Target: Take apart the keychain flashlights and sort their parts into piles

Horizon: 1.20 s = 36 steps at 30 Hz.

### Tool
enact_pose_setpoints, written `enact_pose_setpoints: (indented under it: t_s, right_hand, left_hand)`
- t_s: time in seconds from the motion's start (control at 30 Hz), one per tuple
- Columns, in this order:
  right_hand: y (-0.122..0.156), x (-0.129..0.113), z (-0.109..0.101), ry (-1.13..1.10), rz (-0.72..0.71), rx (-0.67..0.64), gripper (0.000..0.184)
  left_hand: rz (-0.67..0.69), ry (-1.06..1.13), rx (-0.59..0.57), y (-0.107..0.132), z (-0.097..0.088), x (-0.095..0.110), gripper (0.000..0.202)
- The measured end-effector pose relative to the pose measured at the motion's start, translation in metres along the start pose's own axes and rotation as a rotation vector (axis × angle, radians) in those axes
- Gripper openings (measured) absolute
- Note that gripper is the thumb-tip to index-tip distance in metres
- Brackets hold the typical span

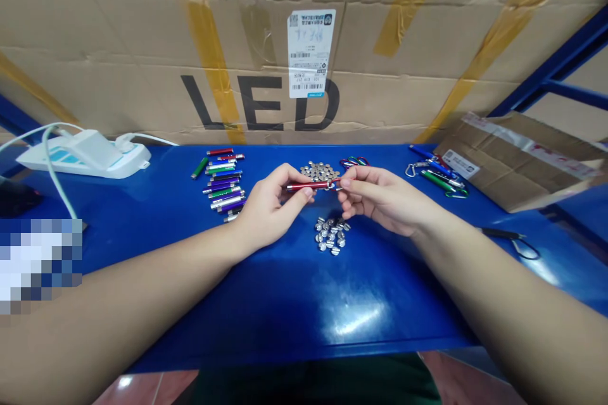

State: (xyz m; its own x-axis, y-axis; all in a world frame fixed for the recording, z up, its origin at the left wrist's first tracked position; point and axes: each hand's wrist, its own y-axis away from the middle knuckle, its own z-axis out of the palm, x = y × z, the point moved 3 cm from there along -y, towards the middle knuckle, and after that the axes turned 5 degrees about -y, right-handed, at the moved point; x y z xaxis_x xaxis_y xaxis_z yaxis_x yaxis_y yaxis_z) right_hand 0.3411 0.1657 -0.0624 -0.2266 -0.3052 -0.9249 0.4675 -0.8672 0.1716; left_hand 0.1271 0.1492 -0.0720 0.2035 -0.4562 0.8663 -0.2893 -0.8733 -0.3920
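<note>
A small red metal tube [308,186] lies level between both hands, above the blue table [294,304]. My left hand [270,205] grips its left part with closed fingers. My right hand [380,196] pinches the tube's right end, where a silver ring shows. Just below the hands lies a small pile of silver caps [331,235]. Behind the hands sits a second heap of silver round pieces [320,171].
Several coloured tubes [223,186] lie in a row at left. Coloured carabiner clips [354,161] and finished pieces [439,174] lie at right beside a flattened cardboard box [517,158]. A white power strip [90,153] sits far left. A large cardboard wall [304,44] stands behind.
</note>
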Motion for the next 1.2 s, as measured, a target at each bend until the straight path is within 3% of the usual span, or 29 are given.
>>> enact_pose_setpoints:
  t_s: [0.17,0.33,0.57,0.77,1.2]
  right_hand:
    - [-0.002,0.001,-0.002,0.006,-0.024,-0.013,0.036]
    - [0.001,0.002,0.003,0.027,-0.003,-0.049,0.037]
    - [0.002,0.0,0.008,0.046,-0.047,-0.073,0.045]
    - [0.001,-0.002,0.005,0.145,-0.148,-0.052,0.038]
    - [0.003,-0.007,0.006,0.406,-0.378,0.058,0.033]
  left_hand:
    - [0.047,-0.097,-0.013,-0.002,-0.001,0.002,0.015]
    - [0.021,-0.112,-0.035,-0.002,0.0,0.0,0.029]
    - [0.058,-0.045,-0.165,-0.002,0.007,0.001,0.025]
    - [0.143,-0.23,-0.093,-0.004,0.003,0.005,0.026]
    - [0.255,-0.264,-0.099,-0.003,0.004,0.004,0.033]
